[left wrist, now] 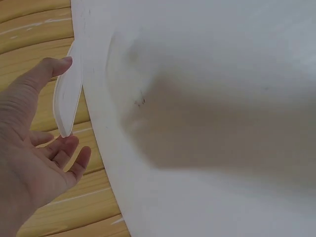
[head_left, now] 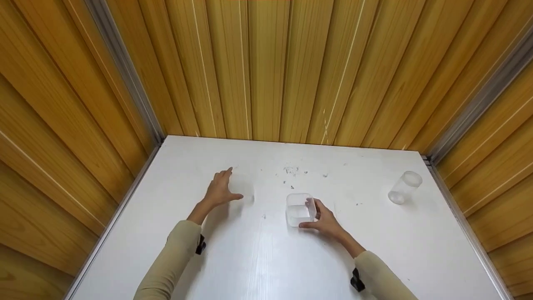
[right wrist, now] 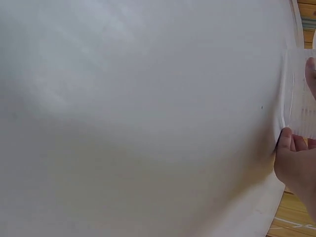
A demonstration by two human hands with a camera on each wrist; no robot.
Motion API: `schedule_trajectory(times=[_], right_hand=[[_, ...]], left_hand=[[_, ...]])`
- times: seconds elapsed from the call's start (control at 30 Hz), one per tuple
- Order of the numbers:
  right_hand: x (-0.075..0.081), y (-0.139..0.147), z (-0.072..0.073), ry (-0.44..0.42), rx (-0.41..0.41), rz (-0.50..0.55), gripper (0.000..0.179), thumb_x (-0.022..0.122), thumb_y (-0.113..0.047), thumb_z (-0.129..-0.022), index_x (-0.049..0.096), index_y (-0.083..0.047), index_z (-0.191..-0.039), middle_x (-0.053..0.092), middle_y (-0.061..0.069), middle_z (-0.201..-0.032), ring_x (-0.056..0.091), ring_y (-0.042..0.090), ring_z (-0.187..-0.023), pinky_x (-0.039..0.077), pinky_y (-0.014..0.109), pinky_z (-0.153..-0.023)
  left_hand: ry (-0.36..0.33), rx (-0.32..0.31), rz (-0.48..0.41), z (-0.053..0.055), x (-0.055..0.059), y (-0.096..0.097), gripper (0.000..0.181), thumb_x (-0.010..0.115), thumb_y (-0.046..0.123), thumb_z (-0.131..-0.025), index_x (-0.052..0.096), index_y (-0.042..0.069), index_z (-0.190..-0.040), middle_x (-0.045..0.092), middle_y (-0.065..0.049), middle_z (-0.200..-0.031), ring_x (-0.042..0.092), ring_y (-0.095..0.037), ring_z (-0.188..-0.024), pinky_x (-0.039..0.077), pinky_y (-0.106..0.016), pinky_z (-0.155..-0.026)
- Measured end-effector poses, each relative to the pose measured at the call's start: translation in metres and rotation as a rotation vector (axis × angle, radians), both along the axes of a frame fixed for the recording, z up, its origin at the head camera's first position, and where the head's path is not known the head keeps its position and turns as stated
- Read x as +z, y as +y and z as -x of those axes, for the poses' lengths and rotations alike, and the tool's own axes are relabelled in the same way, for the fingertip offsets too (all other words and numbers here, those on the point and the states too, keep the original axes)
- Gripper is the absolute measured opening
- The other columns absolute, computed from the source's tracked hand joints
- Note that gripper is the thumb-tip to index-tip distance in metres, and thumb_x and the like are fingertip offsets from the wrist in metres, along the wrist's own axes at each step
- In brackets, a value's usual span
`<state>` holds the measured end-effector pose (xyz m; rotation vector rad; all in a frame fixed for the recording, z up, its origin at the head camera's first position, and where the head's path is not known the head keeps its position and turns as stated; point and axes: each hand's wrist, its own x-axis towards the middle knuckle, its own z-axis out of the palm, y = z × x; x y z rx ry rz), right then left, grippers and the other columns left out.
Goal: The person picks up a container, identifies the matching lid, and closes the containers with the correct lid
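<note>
My left hand [head_left: 217, 190] holds a thin, translucent white lid [head_left: 242, 188] by its edges, thumb at one side and fingertips at the other. Seen nearly edge-on, the lid [left wrist: 69, 94] is a flat rounded panel in the left wrist view. To its right, my right hand [head_left: 326, 221] grips a clear plastic food container [head_left: 299, 211] by its right side. The container's open top faces up, and its inside shows nothing. In the right wrist view, thumb and fingers hold the container [right wrist: 298, 94] at the frame's right edge, where part of it is cut off.
A clear cylindrical jar [head_left: 405, 187] stands on the right of the white table [head_left: 266, 266]. Small dark marks [head_left: 291, 171] dot the tabletop toward the back. Wood-patterned walls [head_left: 266, 71] with metal rails enclose the table at the back and both sides.
</note>
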<state>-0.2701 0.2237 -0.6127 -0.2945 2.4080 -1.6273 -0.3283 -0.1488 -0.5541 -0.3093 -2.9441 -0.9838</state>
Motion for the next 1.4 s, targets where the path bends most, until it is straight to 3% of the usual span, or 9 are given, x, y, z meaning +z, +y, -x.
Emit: schedule_trajectory(times=[0.17, 0.47, 0.73, 0.87, 1.03, 1.4], right_hand=[[0.004, 0.000, 0.005, 0.029, -0.022, -0.036, 0.099, 0.091, -0.018, -0.077, 0.032, 0.003, -0.154, 0.049, 0.026, -0.152, 0.049, 0.045, -0.140, 0.036, 0.054, -0.119], [0.008, -0.010, 0.014, 0.080, -0.044, -0.103, 0.100, 0.093, -0.018, -0.073, 0.035, 0.007, -0.151, 0.052, 0.028, -0.148, 0.052, 0.046, -0.136, 0.043, 0.057, -0.113], [0.001, -0.015, 0.011, 0.087, -0.058, -0.059, 0.098, 0.093, -0.014, -0.073, 0.036, 0.008, -0.150, 0.053, 0.029, -0.146, 0.054, 0.047, -0.133, 0.043, 0.055, -0.113], [0.000, -0.016, 0.011, 0.075, -0.048, -0.061, 0.099, 0.093, -0.017, -0.074, 0.035, 0.006, -0.152, 0.052, 0.027, -0.148, 0.054, 0.045, -0.135, 0.043, 0.055, -0.114], [0.001, -0.016, 0.011, 0.082, -0.043, -0.048, 0.098, 0.093, -0.018, -0.074, 0.036, 0.006, -0.151, 0.053, 0.027, -0.146, 0.054, 0.046, -0.134, 0.043, 0.055, -0.113], [-0.002, -0.018, 0.009, 0.106, -0.046, -0.026, 0.095, 0.092, -0.015, -0.074, 0.038, 0.007, -0.149, 0.051, 0.030, -0.147, 0.054, 0.047, -0.134, 0.046, 0.053, -0.111]], left_hand=[[0.045, -0.103, 0.025, -0.010, 0.010, 0.014, 0.103, 0.092, 0.025, -0.075, 0.034, -0.004, -0.155, 0.048, -0.025, -0.149, 0.044, -0.042, -0.137, 0.041, -0.057, -0.111], [0.133, -0.288, 0.075, -0.012, 0.020, 0.053, 0.105, 0.093, 0.025, -0.073, 0.034, 0.001, -0.157, 0.048, -0.023, -0.149, 0.045, -0.039, -0.136, 0.044, -0.058, -0.107], [0.181, -0.355, 0.148, -0.021, 0.022, 0.078, 0.106, 0.094, 0.029, -0.072, 0.036, 0.005, -0.157, 0.050, -0.018, -0.149, 0.047, -0.034, -0.135, 0.045, -0.053, -0.108], [0.207, -0.363, 0.123, -0.026, 0.022, 0.082, 0.107, 0.094, 0.032, -0.071, 0.036, 0.005, -0.157, 0.051, -0.015, -0.149, 0.047, -0.032, -0.135, 0.044, -0.051, -0.109], [0.217, -0.397, 0.027, -0.027, 0.023, 0.089, 0.107, 0.093, 0.033, -0.073, 0.033, 0.006, -0.158, 0.047, -0.014, -0.152, 0.046, -0.031, -0.138, 0.042, -0.051, -0.114], [0.138, -0.459, -0.151, -0.024, 0.016, 0.113, 0.106, 0.091, 0.028, -0.076, 0.028, 0.013, -0.160, 0.045, -0.009, -0.152, 0.051, -0.028, -0.141, 0.047, -0.047, -0.112]])
